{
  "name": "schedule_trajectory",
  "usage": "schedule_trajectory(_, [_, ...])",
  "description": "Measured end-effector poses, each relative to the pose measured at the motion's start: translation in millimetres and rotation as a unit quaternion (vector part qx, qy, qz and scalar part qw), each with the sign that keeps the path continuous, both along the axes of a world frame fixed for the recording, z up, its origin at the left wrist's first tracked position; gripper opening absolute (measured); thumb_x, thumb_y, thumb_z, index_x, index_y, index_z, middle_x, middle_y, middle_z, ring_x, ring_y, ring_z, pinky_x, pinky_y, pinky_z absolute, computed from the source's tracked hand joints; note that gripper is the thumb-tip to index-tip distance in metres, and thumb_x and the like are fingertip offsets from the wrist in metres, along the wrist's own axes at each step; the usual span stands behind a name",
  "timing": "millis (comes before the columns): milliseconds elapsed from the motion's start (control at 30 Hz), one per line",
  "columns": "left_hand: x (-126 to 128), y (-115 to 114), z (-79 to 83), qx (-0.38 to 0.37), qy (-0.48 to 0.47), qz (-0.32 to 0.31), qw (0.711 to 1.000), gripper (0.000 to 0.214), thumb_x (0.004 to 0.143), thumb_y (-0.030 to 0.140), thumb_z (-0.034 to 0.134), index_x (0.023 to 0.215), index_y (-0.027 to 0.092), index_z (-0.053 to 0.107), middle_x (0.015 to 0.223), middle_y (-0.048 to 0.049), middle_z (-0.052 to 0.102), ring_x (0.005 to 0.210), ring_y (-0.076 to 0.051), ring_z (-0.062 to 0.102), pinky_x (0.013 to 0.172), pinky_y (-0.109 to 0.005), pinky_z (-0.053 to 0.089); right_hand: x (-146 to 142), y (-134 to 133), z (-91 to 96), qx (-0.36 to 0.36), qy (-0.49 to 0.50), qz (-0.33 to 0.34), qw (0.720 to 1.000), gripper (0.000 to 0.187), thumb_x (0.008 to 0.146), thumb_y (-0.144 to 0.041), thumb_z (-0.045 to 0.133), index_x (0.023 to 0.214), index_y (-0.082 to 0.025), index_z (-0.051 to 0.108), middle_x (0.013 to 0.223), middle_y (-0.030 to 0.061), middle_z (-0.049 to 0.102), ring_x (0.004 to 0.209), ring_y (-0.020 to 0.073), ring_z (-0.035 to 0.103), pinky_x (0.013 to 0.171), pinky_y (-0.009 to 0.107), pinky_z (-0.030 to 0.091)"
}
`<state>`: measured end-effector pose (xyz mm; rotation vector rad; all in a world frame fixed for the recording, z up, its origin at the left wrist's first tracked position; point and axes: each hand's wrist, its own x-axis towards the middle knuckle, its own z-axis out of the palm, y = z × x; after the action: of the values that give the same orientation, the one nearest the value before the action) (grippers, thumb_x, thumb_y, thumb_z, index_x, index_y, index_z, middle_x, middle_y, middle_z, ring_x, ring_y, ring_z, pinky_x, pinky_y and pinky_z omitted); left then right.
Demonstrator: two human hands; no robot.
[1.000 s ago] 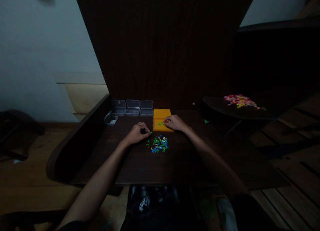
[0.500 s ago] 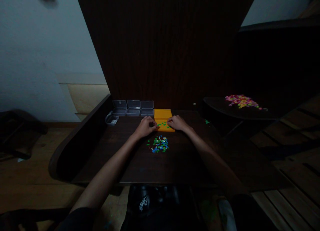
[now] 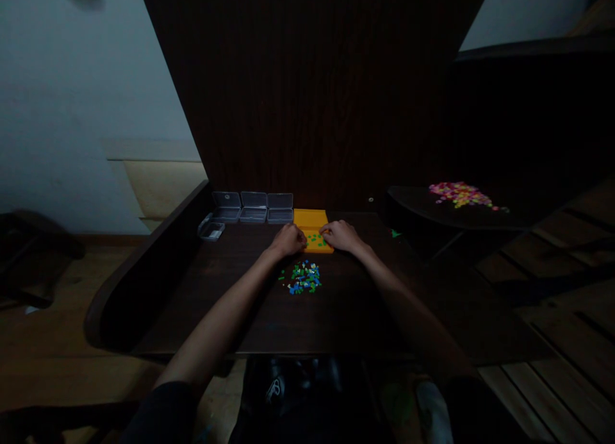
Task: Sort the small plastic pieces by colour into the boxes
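Note:
An open yellow plastic case [image 3: 310,218] stands at the back of the dark desk, its lid leaning up. Several small green pieces [image 3: 314,238] lie in its front half. My left hand [image 3: 289,239] is closed over the case's left edge, fingertips curled inward; whatever they pinch is hidden. From the other side my right hand [image 3: 340,234] reaches over the right edge, fingers bent together by the green pieces. Anything in it is too small to make out. Nearer to me lies a loose pile of tiny blue, green and white building bricks [image 3: 306,279].
Clear plastic boxes [image 3: 254,213] with raised lids line the back left, with a smaller open clear box [image 3: 211,230] in front. A heap of pink and yellow bits [image 3: 462,194] rests on a raised dark shelf at right. The desk's raised side [image 3: 144,271] bounds the left.
My left hand has closed up and shifted slightly right, over the case's left edge. My right hand stays at the right edge. The whole view has shifted a little.

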<state>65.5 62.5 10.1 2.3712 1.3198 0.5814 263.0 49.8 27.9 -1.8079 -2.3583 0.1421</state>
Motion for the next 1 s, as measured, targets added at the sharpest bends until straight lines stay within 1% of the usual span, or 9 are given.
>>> schedule_trajectory(167, [-6,-5,5.4,0.029,-0.027,0.03,0.999,0.015,0.073,0.018,0.065,0.084,0.014,0.075,0.077,-0.0067,0.071,0.071,-0.018,0.063,0.071,-0.027,0.049,-1,-8,7.6,0.022,0.035,0.015,0.999,0.031,0.085,-0.024,0.052,0.107,-0.021,0.074,0.095,0.0077,0.074,0.086,0.0209,0.067,0.074,0.026,0.046])
schedule_trajectory(267, [-13,-9,10.0,0.061,-0.056,0.049,0.995,0.019,0.079,0.016,0.058,0.088,0.013,0.074,0.08,-0.0072,0.07,0.073,-0.017,0.062,0.074,-0.028,0.049,-1,-13,8.6,0.046,0.075,0.023,0.996,0.031,0.085,-0.024,0.052,0.106,-0.021,0.075,0.086,0.0058,0.074,0.076,0.0178,0.065,0.069,0.025,0.044])
schedule_trajectory(333, [-19,-14,11.9,0.085,-0.087,0.05,0.991,0.019,0.078,0.015,0.057,0.089,0.014,0.073,0.079,-0.006,0.069,0.072,-0.016,0.061,0.073,-0.027,0.048,0,-17,5.8,0.062,0.114,0.042,0.991,0.03,0.084,-0.022,0.052,0.104,-0.02,0.075,0.079,0.0043,0.073,0.069,0.0153,0.062,0.066,0.023,0.042])
schedule_trajectory(400, [-28,-21,11.9,0.088,-0.108,0.03,0.99,0.019,0.079,0.019,0.059,0.09,0.014,0.073,0.074,-0.0039,0.067,0.069,-0.015,0.059,0.071,-0.027,0.048,1,-23,0.4,0.076,0.163,0.074,0.981,0.03,0.084,-0.021,0.052,0.102,-0.017,0.075,0.073,0.0035,0.071,0.063,0.0134,0.059,0.062,0.022,0.04])
schedule_trajectory(567, [-50,-47,3.5,0.018,-0.13,-0.07,0.989,0.019,0.079,0.024,0.06,0.088,0.014,0.074,0.068,-0.0006,0.062,0.061,-0.011,0.053,0.065,-0.024,0.044,2,-47,-17.8,0.065,0.238,0.169,0.954,0.025,0.082,-0.022,0.054,0.092,-0.014,0.076,0.068,0.0032,0.067,0.056,0.0111,0.052,0.057,0.021,0.038])
schedule_trajectory(633, [-56,-56,0.4,-0.011,-0.115,-0.099,0.988,0.018,0.078,0.023,0.061,0.086,0.014,0.074,0.061,0.0011,0.057,0.059,-0.011,0.052,0.062,-0.023,0.042,1,-56,-24.4,0.049,0.253,0.195,0.947,0.022,0.081,-0.023,0.057,0.089,-0.014,0.076,0.064,0.002,0.064,0.054,0.0104,0.05,0.056,0.021,0.038])
schedule_trajectory(733, [-59,-64,-0.6,-0.041,-0.08,-0.152,0.984,0.015,0.075,0.02,0.062,0.084,0.015,0.073,0.063,0.0009,0.059,0.06,-0.011,0.052,0.062,-0.022,0.042,-1,-64,-31.5,0.023,0.269,0.232,0.934,0.021,0.08,-0.025,0.06,0.09,-0.014,0.075,0.06,-0.0001,0.059,0.052,0.0092,0.046,0.054,0.021,0.038])
schedule_trajectory(867, [-54,-67,-0.1,-0.032,-0.074,-0.155,0.985,0.018,0.077,0.02,0.062,0.09,0.016,0.073,0.065,0.0004,0.059,0.062,-0.012,0.053,0.064,-0.023,0.042,-3,-68,-34.1,-0.012,0.276,0.296,0.914,0.024,0.08,-0.029,0.063,0.094,-0.013,0.073,0.066,0.001,0.058,0.056,0.0095,0.048,0.053,0.02,0.039])
schedule_trajectory(1000, [-49,-67,-2.4,-0.013,-0.075,-0.154,0.985,0.018,0.08,0.021,0.061,0.093,0.017,0.073,0.066,0.0,0.06,0.062,-0.012,0.053,0.065,-0.024,0.042,-4,-70,-32.6,-0.012,0.269,0.312,0.911,0.023,0.082,-0.032,0.064,0.093,-0.014,0.073,0.067,0.0002,0.054,0.057,0.0095,0.047,0.053,0.02,0.039])
